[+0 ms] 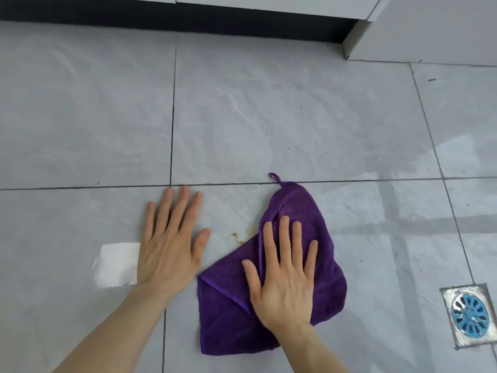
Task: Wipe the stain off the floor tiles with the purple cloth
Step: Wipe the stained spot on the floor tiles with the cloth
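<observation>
My right hand (pixel 282 275) presses flat on the purple cloth (pixel 271 286); left hand (pixel 169 243) splayed, empty, on the floor tiles (pixel 242 117); next, sweep left over the brown stain (pixel 236 236).

Soft, even daylight is filling the scene, and the grey floor tiles (pixel 242 125) are reflecting it as pale streaks. A bright white glare patch (pixel 118 265) is showing at the near left, and broader window-like reflections (crossed by darker bars) are spreading at the right. Shadows are staying faint. Grout lines are bowing slightly toward the edges. Focus is looking mildly soft throughout.
</observation>
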Demonstrator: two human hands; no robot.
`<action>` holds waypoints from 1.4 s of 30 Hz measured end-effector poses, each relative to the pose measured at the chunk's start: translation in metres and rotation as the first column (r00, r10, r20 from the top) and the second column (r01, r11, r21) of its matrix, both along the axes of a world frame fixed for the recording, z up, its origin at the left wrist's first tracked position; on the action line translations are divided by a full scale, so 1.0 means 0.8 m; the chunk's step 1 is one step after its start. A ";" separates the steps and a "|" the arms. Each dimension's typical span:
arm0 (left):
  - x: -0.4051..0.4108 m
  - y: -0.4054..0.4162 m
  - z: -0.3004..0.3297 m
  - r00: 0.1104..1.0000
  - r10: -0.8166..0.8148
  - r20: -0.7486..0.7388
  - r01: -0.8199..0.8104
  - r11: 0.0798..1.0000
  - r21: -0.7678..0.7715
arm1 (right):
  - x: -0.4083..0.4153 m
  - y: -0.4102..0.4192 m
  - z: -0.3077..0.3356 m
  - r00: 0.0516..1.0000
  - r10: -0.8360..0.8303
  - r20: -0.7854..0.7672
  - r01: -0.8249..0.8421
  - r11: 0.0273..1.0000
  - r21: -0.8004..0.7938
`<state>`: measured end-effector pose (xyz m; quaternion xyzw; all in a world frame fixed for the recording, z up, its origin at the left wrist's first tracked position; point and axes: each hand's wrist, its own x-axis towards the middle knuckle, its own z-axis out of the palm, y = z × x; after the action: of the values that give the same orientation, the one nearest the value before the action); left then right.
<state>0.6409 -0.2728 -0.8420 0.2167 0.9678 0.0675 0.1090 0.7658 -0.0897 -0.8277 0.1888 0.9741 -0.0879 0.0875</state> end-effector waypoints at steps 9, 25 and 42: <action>-0.003 0.001 0.003 1.000 0.011 0.028 -0.010 0.999 -0.035 | -0.026 0.017 -0.007 0.997 0.052 -0.049 -0.054 0.998 -0.043; -0.006 -0.001 0.004 0.999 0.016 0.038 -0.016 1.000 0.003 | -0.129 0.072 -0.019 0.918 -0.046 -0.393 -0.094 0.940 -0.329; -0.004 -0.003 0.001 1.000 0.013 0.022 -0.014 0.999 0.038 | -0.070 -0.008 0.008 0.963 0.181 -0.199 -0.221 0.953 -0.207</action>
<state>0.6375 -0.2749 -0.8415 0.2115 0.9665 0.0891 0.1151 0.7099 -0.0960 -0.8213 0.0685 0.9758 -0.2057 0.0296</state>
